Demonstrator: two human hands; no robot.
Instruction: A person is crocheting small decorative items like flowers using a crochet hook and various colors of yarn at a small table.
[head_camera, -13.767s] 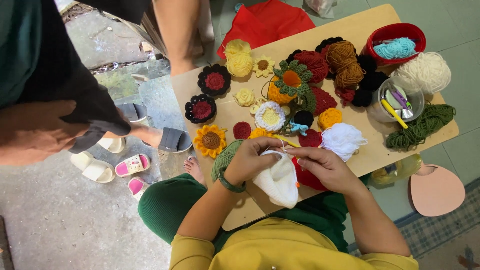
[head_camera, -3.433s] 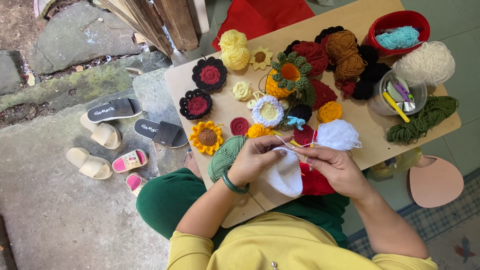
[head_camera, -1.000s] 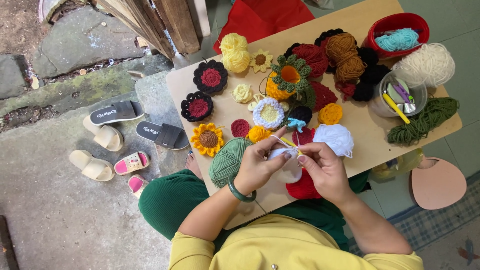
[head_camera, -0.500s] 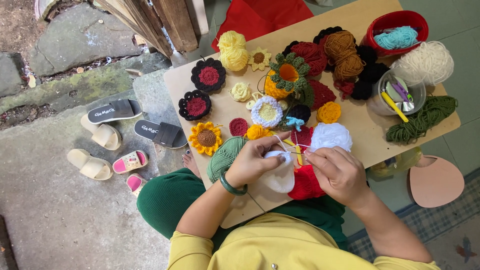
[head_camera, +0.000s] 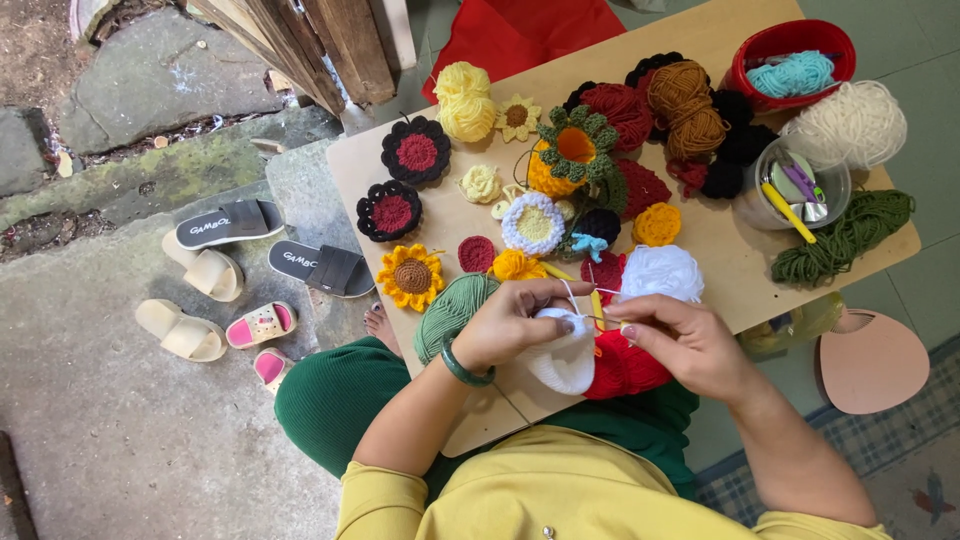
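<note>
Change: since half a second ago the right hand (head_camera: 690, 345) has drawn slightly back toward the body, and the white piece has dropped a little lower under the left hand; the rest of the worktop lies as it did.
Left hand: the left hand (head_camera: 515, 325), with a green bangle (head_camera: 462, 368) at the wrist, is closed around the upper edge of the white crochet piece (head_camera: 562, 362).
Right hand: fingers pinched shut on a thin hook, too small to make out clearly, at the edge of the white piece.
Work piece: white, soft, rounded like a small pouch, hanging at the near edge of the worktop (head_camera: 480, 425) over the lap, just beside a red crochet piece (head_camera: 622, 368).
Yarn: a thin white strand appears to run up to the white yarn ball (head_camera: 660, 272), which lies just beyond the hands.
Risk: a pull on the strand would likely roll the ball off the edge, or a loop could slip from the hook if the grip loosens.
Nearby: green yarn ball (head_camera: 452, 308) touching the left hand; crochet sunflower (head_camera: 411, 276) beyond it.
Farther: clear cup of tools (head_camera: 795, 185), red bowl (head_camera: 790, 45).
Floor: sandals (head_camera: 235, 222) to the left.
</note>
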